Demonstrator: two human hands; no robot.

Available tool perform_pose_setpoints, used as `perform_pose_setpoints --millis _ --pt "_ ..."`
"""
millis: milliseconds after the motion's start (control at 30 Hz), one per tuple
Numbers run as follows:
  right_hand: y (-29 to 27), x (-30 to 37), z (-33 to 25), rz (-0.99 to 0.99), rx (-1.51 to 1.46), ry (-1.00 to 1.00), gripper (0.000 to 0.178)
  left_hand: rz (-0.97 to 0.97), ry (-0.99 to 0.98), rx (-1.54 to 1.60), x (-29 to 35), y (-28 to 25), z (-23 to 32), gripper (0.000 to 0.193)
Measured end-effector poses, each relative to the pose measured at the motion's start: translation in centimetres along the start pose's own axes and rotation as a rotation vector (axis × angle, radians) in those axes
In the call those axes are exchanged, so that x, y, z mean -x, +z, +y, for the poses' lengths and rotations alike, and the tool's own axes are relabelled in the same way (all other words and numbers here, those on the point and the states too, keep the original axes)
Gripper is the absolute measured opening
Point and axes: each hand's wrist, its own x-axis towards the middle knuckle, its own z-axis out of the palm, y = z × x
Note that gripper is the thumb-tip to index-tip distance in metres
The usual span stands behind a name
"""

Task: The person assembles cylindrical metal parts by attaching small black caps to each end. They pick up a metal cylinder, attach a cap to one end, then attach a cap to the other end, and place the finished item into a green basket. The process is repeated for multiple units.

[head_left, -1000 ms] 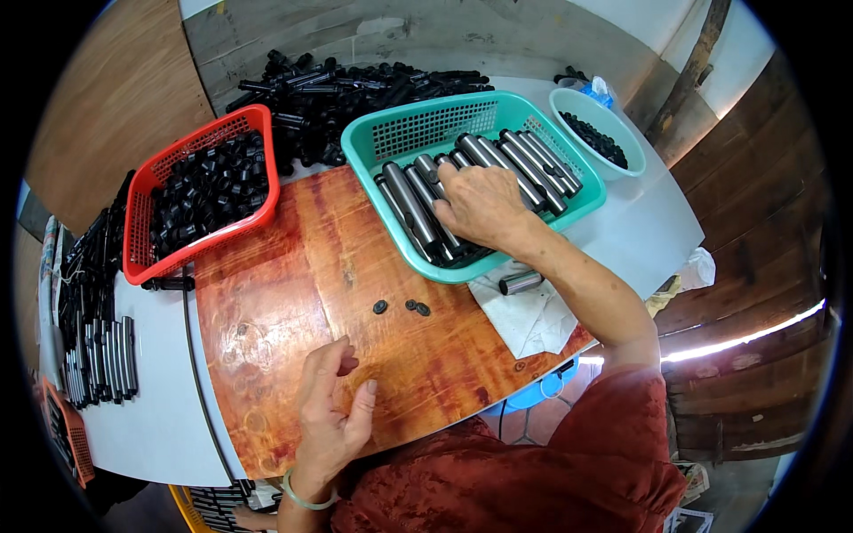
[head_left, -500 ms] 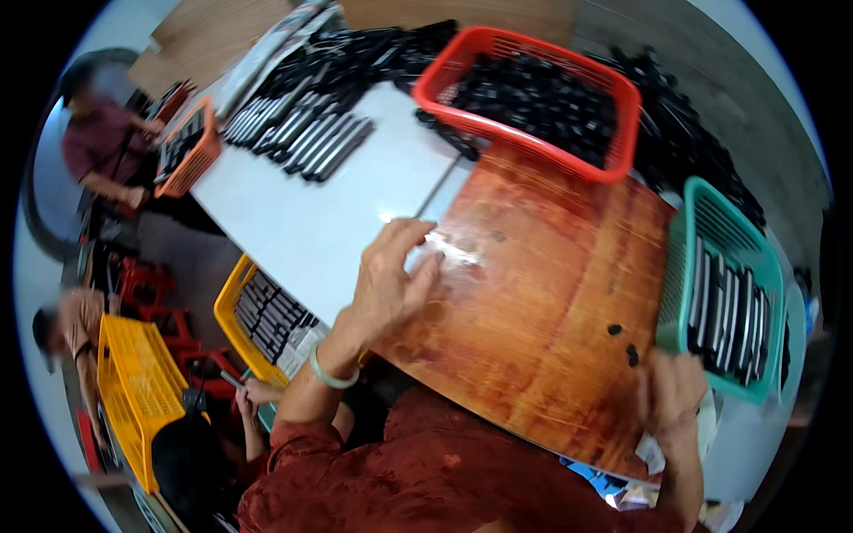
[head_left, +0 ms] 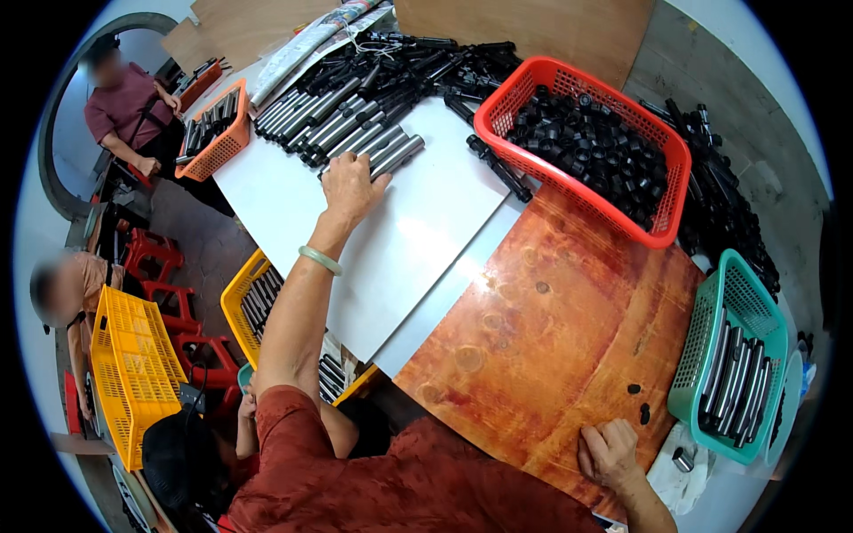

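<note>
L hand point(head_left: 354, 188) is over the white tabletop point(head_left: 418, 240), fingers partly bent over near ends of the black-and-silver tubes point(head_left: 395, 153), which lie side by side toward the tabletop's far edge; can't tell if it has hold of one. R hand point(head_left: 611, 451) rests palm down nr the near R corner of the brown board point(head_left: 551, 346), fingers loosely curled; can't see what, if anything, is under them. Small black discs point(head_left: 633, 389) lie just beyond, nr board's R edge. Red basket point(head_left: 569, 188) w/ black caps point(head_left: 586, 151) stands at board's far edge; teal basket point(head_left: 699, 351) w/ more tubes point(head_left: 736, 386) at its R edge.
</note>
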Motion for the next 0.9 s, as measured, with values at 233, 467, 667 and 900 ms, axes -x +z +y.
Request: perform_pose_setpoints --millis 233,467,667,900 --pt "0.1 -0.2 0.1 -0.002 -0.048 0.015 0.024 0.122 0.025 0.036 -0.3 1.4 -0.5 0.04" --pt "0.1 -0.2 0.1 -0.009 -0.057 0.034 0.024 -0.038 -0.046 -0.024 -1.3 -0.1 1.2 0.043" --pt "0.1 -0.2 0.2 -0.005 -0.038 0.03 0.02 -0.111 -0.097 0.103 -2.0 0.8 1.6 0.05" --pt "0.2 -0.3 0.2 0.014 -0.039 0.027 0.019 -0.353 -0.205 0.002 -2.7 -0.2 3.4 0.044"
